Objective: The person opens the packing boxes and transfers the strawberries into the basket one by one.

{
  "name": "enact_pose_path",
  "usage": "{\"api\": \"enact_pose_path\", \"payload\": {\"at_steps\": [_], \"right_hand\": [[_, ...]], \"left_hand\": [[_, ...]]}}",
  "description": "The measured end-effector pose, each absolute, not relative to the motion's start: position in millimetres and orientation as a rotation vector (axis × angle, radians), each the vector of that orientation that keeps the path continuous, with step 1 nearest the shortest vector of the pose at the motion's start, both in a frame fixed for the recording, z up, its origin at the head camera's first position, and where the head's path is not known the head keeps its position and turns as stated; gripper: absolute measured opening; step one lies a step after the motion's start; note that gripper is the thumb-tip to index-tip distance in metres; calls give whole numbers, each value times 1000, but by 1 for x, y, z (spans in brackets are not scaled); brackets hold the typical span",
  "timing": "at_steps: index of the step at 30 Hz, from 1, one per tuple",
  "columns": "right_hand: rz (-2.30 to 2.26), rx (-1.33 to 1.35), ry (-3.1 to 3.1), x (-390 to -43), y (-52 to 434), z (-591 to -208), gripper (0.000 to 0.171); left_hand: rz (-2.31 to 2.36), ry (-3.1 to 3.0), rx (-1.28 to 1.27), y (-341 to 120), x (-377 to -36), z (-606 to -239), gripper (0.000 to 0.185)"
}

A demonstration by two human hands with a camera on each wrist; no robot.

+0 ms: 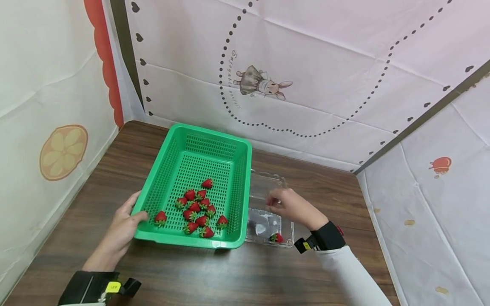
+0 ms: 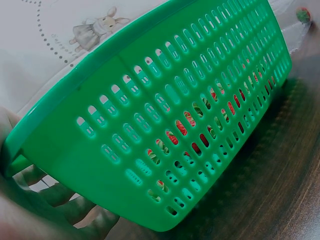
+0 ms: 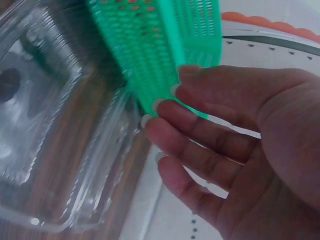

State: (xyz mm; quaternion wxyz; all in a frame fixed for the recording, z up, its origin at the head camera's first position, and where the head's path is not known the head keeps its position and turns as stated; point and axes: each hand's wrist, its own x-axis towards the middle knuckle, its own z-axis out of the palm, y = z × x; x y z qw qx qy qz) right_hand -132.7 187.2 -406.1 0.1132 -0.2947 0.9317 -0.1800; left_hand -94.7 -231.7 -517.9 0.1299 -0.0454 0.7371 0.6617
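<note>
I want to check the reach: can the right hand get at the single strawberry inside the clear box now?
Probably yes. The right hand hovers over the clear box, whose top is open, and the strawberry lies uncovered at its near end.

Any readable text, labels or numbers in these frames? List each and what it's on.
Cursive line beside the rabbit drawing on the backdrop cloth: printed script, too small to read with certainty.
Yellow tag on the left wrist mount: marks too small to read.
Green basket, clear container: no text visible.
</note>
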Motion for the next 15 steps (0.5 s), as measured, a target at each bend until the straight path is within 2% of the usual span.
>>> {"api": "enact_pose_path", "payload": {"at_steps": [15], "right_hand": [[-303, -767, 2644, -122, 207, -437, 16]], "left_hand": [[1886, 2177, -142, -232, -95, -518, 78]]}}
